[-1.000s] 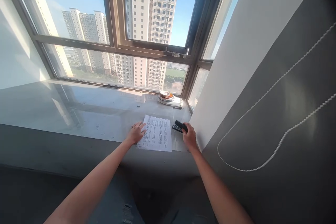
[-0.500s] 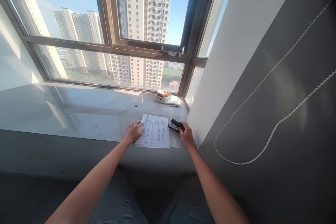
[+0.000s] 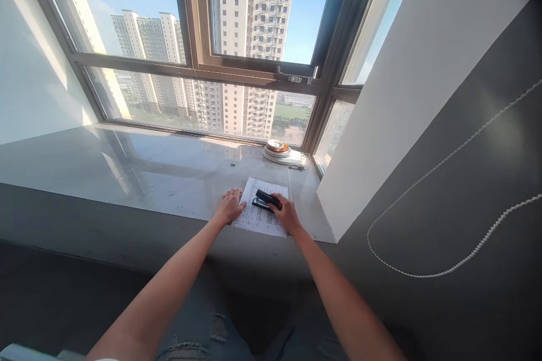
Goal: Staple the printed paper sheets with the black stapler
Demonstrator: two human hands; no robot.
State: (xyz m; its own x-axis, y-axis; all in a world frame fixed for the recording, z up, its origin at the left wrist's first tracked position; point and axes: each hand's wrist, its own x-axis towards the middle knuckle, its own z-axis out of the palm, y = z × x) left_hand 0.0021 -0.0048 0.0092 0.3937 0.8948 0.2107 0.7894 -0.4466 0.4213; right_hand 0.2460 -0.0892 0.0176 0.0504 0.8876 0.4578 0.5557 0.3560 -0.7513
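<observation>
Blk stapler (image 3: 267, 198) in R fingers (image 3: 280, 198), over printed ppr (image 3: 258, 218)

A glossy grey windowsill (image 3: 199, 172) runs beneath the panes, reflecting light and patches of the view, with a thin joint line crossing it toward its right end. A printed sheet of paper (image 3: 257, 222) lies flat on its right part, the near side reaching the sill's front edge. Farther back, close to the window corner, sits a low pile of round, flat white and orange-brown pieces (image 3: 278, 152), with a small dark cluster (image 3: 297, 168) just beside it, while a little dark piece (image 3: 232, 164) and some thin dark bits (image 3: 171, 193) lie to the left.
</observation>
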